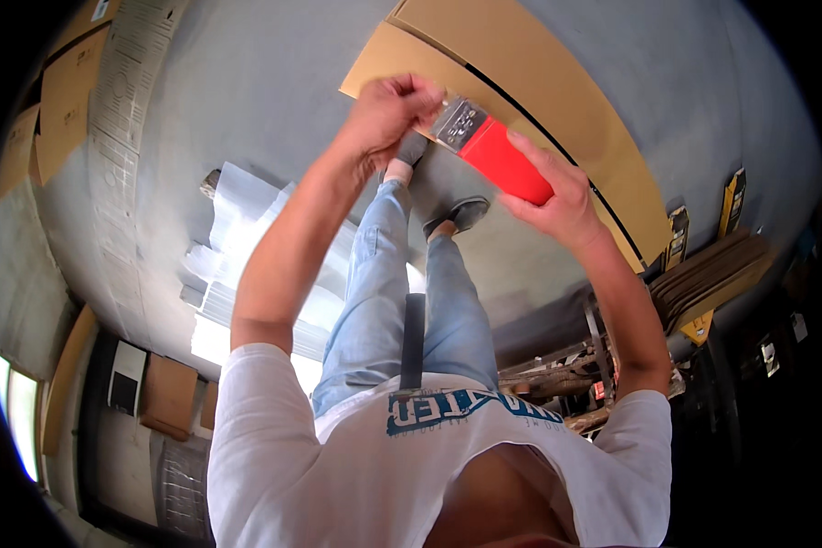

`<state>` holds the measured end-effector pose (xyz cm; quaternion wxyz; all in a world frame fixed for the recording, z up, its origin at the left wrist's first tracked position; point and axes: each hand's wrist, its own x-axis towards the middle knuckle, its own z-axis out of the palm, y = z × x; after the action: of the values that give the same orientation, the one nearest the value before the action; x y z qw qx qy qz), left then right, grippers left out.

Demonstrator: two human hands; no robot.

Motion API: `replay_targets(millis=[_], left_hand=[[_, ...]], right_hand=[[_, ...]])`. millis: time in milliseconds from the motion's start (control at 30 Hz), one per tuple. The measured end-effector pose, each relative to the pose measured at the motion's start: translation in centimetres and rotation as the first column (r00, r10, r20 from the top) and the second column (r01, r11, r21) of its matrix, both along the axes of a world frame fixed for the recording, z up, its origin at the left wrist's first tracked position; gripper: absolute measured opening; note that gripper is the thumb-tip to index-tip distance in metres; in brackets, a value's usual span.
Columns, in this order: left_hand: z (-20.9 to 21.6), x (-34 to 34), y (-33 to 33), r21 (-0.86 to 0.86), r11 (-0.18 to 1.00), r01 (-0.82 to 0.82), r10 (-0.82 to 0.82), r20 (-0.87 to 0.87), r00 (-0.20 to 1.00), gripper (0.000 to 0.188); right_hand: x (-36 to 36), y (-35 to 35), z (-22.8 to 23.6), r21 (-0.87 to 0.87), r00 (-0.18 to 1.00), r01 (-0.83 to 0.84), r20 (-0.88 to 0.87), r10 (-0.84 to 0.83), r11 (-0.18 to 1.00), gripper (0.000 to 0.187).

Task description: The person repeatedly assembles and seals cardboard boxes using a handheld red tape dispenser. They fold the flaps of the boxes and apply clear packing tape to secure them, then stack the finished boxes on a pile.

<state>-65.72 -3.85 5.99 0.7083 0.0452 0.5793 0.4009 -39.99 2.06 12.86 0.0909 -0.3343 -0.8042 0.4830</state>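
Observation:
My right hand (557, 187) grips what looks like a flat paintbrush (502, 160) by its wide red handle. A shiny metal band joins the handle at the far left, angled up toward my other hand. At that end, the fingers of my left hand (395, 114) are pinched together, and they hide the bristle tip. The brush is held in the air in front of me. Beneath and beyond both hands lies a long tan cardboard-coloured panel (557, 96), split lengthwise by a dark gap.
Grey floor (274, 82) stretches around my feet. White sheets (237, 237) lie to the left of my legs. Stacked brown boards (712, 279) and yellow-black tools (732, 201) are at the right. Cardboard boxes (68, 100) stand at the far left.

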Motion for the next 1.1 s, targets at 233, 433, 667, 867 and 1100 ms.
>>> replay_targets(millis=[233,433,667,867,1100], left_hand=[[-12.0,-10.2,5.0,0.137,0.982,0.130,0.010,-0.726,0.688,0.025],[-17.2,-6.9,5.1,0.091,0.981,0.172,-0.038,-0.777,0.629,0.032],[-17.7,-8.3,5.0,-0.272,0.943,0.191,-0.325,-0.877,0.354,0.066],[-12.9,1.6,8.6,-0.197,0.940,0.279,-0.125,-0.958,-0.256,0.074],[-9.4,5.4,9.5,-0.415,0.899,0.138,-0.383,-0.899,-0.212,0.065]], right_hand=[[-2.0,2.7,-6.6,0.237,0.958,-0.003,0.279,-0.065,0.971,0.068],[-2.6,1.9,-9.0,0.211,0.927,0.031,0.359,-0.107,0.977,0.066],[-2.1,2.4,-10.5,0.141,0.900,0.057,0.422,-0.113,0.988,0.069],[-2.5,3.3,-8.9,0.290,0.944,0.075,0.289,-0.162,0.954,0.061],[10.9,1.8,-3.8,0.098,0.964,0.116,0.230,-0.136,0.988,0.057]])
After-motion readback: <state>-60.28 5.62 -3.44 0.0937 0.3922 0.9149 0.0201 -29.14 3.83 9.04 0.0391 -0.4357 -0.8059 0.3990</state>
